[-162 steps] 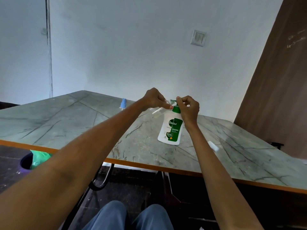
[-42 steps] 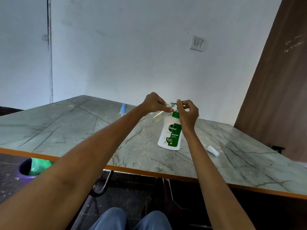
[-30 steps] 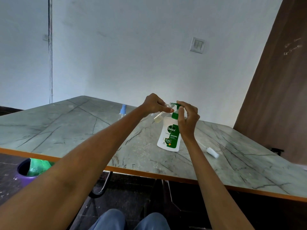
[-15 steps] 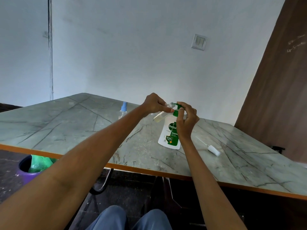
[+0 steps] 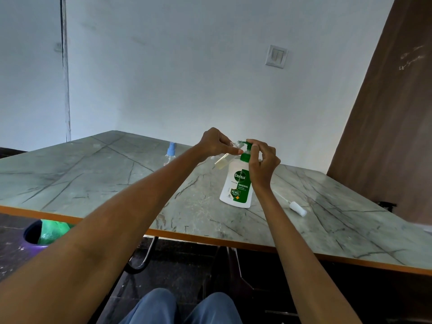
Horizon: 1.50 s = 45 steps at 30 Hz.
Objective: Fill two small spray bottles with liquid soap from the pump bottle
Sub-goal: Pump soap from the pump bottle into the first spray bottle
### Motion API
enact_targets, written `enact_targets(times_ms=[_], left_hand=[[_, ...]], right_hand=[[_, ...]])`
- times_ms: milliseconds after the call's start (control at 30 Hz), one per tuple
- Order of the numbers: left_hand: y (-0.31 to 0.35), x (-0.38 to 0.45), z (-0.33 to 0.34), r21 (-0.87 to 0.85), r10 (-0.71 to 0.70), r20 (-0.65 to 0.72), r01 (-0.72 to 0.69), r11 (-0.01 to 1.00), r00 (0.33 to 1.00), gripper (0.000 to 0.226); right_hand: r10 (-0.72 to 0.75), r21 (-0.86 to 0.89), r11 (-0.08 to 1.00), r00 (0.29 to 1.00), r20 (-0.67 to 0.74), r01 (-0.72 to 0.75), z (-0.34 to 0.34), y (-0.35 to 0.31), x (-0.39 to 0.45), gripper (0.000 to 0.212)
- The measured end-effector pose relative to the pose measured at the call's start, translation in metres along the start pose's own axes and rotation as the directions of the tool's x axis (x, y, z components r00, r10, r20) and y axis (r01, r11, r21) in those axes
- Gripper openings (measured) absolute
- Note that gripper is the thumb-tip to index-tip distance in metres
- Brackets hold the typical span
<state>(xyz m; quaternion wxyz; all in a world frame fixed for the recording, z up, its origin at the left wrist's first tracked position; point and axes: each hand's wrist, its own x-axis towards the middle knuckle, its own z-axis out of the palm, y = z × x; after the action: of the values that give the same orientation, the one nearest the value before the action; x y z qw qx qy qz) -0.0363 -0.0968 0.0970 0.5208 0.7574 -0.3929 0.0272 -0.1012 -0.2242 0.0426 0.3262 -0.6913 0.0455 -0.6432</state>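
Green-capped and white, the pump bottle stands upright on the table, its label facing the camera. The right hand sits at its top from the right side, fingers curled around the green pump head with the thumb running down beside the neck. The left hand is just to the left of the pump, pinching a small clear spray bottle near its open neck. That bottle is tilted, mouth up toward the pump spout and base hanging down to the left; the mouth lies right at the spout, though whether they touch cannot be told. A little pale yellowish liquid sits in its lower end. How full the pump bottle is cannot be seen through its white wall.

A second spray bottle with a light blue sprayer stands upright farther back on the table, well left of the hands; its clear body is too small to tell the contents. A white sprayer top with its thin dip tube lies flat on the table to the right of the pump bottle, apart from it.

Both forearms reach forward from the lower edge of the view and converge over the table, the wrists nearly level with each other. Below the left forearm, on the floor, a purple bin holds a green bag.
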Motion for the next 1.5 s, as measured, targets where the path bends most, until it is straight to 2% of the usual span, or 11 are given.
enact_targets(times_ms=[300, 500, 633, 867, 1033, 1167, 1400, 1500], left_hand=[[0.000, -0.005, 0.000, -0.003, 0.009, -0.004, -0.009, 1.000, 1.000, 0.037], [-0.003, -0.008, -0.002, -0.002, 0.008, 0.019, -0.008, 1.000, 1.000, 0.035], [-0.003, -0.007, 0.000, 0.011, 0.000, 0.002, 0.000, 1.000, 1.000, 0.036], [0.000, -0.004, 0.000, 0.000, -0.005, -0.018, 0.005, 1.000, 1.000, 0.037], [-0.002, -0.005, 0.000, -0.009, 0.000, -0.008, 0.000, 1.000, 1.000, 0.037], [-0.005, -0.006, -0.001, -0.020, 0.004, 0.005, -0.004, 1.000, 1.000, 0.036], [-0.005, -0.007, 0.000, -0.029, -0.026, 0.009, 0.026, 0.999, 1.000, 0.038], [-0.001, -0.004, -0.002, -0.010, -0.013, -0.013, 0.013, 1.000, 1.000, 0.038]], right_hand=[[-0.006, 0.024, 1.000, 0.998, -0.056, 0.008, 0.007, 0.001, -0.005, 0.034], [0.042, 0.028, 0.999, 0.999, -0.034, -0.041, 0.009, 0.000, -0.012, 0.041], [0.022, -0.002, 1.000, 0.999, -0.027, -0.022, 0.007, -0.002, -0.007, 0.042], [0.040, -0.002, 0.999, 0.997, -0.061, -0.040, 0.008, -0.010, -0.004, 0.042], [0.099, 0.032, 0.995, 0.992, -0.083, -0.096, 0.012, -0.009, -0.006, 0.040], [0.129, 0.037, 0.991, 0.990, -0.059, -0.127, 0.009, -0.009, -0.011, 0.047], [0.118, 0.038, 0.993, 0.991, -0.068, -0.116, 0.008, -0.012, -0.007, 0.041], [0.119, 0.028, 0.993, 0.991, -0.058, -0.118, 0.007, -0.017, -0.004, 0.047]])
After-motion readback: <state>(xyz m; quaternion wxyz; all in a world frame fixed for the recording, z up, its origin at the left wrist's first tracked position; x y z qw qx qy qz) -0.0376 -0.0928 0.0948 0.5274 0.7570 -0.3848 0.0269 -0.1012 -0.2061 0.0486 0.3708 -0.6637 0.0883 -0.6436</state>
